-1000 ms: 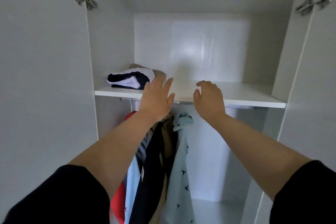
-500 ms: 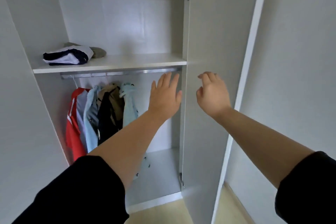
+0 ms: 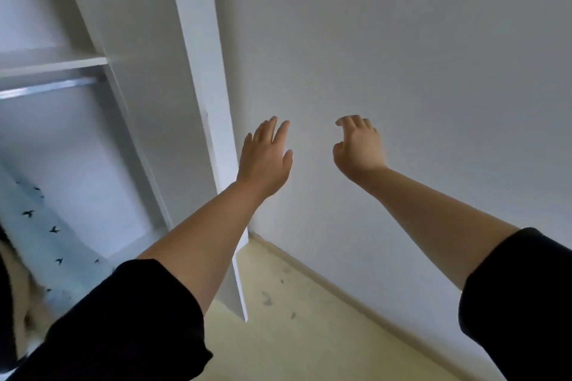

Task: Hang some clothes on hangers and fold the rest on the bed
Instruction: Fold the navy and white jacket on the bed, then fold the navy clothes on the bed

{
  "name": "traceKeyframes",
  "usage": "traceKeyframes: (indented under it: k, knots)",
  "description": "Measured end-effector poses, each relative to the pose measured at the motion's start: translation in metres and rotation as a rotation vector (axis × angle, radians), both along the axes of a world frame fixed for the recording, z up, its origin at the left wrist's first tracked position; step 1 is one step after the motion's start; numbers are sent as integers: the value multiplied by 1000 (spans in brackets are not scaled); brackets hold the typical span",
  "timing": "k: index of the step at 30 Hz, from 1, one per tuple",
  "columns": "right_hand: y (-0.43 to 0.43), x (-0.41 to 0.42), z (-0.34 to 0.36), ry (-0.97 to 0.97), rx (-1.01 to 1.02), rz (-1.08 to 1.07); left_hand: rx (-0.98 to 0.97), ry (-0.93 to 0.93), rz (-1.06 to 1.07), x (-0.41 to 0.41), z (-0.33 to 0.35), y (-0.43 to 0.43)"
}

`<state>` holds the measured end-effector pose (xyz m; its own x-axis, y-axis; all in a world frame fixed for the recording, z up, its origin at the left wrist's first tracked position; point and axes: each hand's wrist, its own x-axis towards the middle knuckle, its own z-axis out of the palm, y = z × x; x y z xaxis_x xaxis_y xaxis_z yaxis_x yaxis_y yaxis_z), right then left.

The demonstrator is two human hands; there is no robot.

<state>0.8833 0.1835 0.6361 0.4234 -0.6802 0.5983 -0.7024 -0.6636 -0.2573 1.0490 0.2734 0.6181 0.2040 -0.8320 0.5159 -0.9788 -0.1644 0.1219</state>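
Left hand: Your left hand is raised with its fingers straight and close together and the thumb out to the side. It is released and grasps nothing. It sits just right of the door's edge, in front of the wall.
Right hand: Your right hand is raised to the right of the left one, apart from it. Its fingers are loosely bent, and it is released with nothing in its grip.
Contact: You cannot tell whether either hand touches the wall.
Sleeves: A black left sleeve and a black right sleeve end near your elbows.
Clothes: The pale blue garment printed with small dark birds is inside the wardrobe at the lower left, well apart from both hands. A blurred tan garment lies just left of it.
Wardrobe: The flat white shelf is at the upper left, with the silver metal rail just under it.
Door: The tall white wardrobe door stands open between the wardrobe interior and the wall.
Wall: The plain grey-white wall fills the right side.
Floor: The pale yellow floor shows dark scuff marks near the door's foot.
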Motion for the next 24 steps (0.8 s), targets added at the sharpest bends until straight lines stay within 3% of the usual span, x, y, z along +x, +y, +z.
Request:
traceKeyframes:
  k: [7, 15, 24]
  knots:
    - [-30, -157, -18, 2, 34, -222, -3, -9, -263, -147, -13, -78]
    - [-106, -353, -55, 174, -37, -410, -10, 13, -460, -336, -54, -188]
    - [-216, -484, -159, 453, 39, -329, 100, 80, -458, -480, -164, -290]
